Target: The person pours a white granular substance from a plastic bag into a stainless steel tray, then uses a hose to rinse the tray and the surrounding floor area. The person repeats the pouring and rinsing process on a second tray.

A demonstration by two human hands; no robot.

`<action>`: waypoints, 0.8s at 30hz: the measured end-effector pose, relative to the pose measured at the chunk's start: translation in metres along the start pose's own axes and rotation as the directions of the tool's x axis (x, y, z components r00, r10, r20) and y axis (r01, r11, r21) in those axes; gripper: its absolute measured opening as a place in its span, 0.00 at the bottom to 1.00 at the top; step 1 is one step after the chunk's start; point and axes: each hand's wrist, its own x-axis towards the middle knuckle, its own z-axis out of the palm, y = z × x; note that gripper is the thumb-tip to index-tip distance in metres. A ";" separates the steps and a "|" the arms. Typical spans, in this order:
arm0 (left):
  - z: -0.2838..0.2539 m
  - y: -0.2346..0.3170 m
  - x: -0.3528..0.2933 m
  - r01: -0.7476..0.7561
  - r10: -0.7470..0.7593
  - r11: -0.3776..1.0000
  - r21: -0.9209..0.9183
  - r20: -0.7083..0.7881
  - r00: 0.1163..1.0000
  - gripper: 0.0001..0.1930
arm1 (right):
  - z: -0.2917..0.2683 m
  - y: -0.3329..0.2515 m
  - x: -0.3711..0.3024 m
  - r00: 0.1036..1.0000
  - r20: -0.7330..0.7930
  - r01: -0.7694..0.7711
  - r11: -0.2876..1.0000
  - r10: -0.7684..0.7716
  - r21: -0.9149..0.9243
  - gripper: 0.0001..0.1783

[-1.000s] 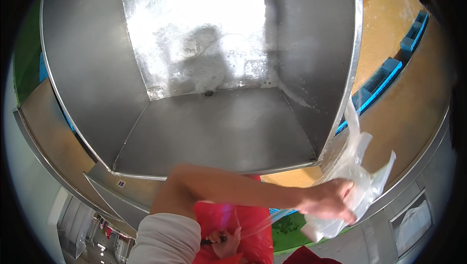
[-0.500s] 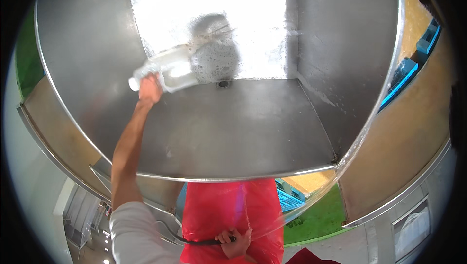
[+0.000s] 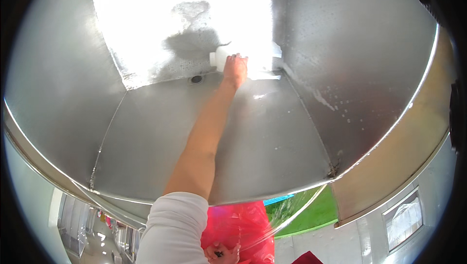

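Note:
Deep inside a large steel basin [image 3: 160, 142], my left hand [image 3: 236, 69] is closed on a white plastic jug [image 3: 221, 59]. The jug lies on its side near the bottom, with its capped end pointing left. Glare washes out much of its body. Just left of the jug is a round dark drain hole [image 3: 196, 79]. Low in the view, in front of a red plastic apron [image 3: 238, 225], my right hand [image 3: 222, 253] is wrapped round a black hose or rod [image 3: 219, 254], of which only the end shows.
The basin's curved front rim [image 3: 272, 195] runs between me and the inside. Water drops streak its right wall [image 3: 335, 98]. Clear plastic film [image 3: 301, 210] hangs at the lower right, over a green floor patch [image 3: 316, 208]. A tan panel [image 3: 389, 176] stands to the right.
My left hand has carried the jug rightward across the basin, past the drain hole. My view has shifted closer over the basin. My right hand still grips the black hose or rod.

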 end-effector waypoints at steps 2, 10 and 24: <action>0.002 0.010 0.005 -0.110 0.094 0.981 -0.159 -0.109 0.990 0.17 | -0.002 -0.004 0.001 1.000 0.011 -0.017 1.000 0.017 -0.012 0.46; -0.092 0.047 -0.093 -0.525 0.405 0.692 -0.496 -0.335 0.851 0.18 | -0.005 -0.010 -0.005 0.997 0.069 -0.021 1.000 0.021 -0.006 0.45; -0.365 0.320 -0.239 0.022 0.675 0.361 -0.932 0.278 0.684 0.32 | -0.009 -0.016 -0.033 0.981 0.186 -0.037 0.995 0.055 -0.097 0.43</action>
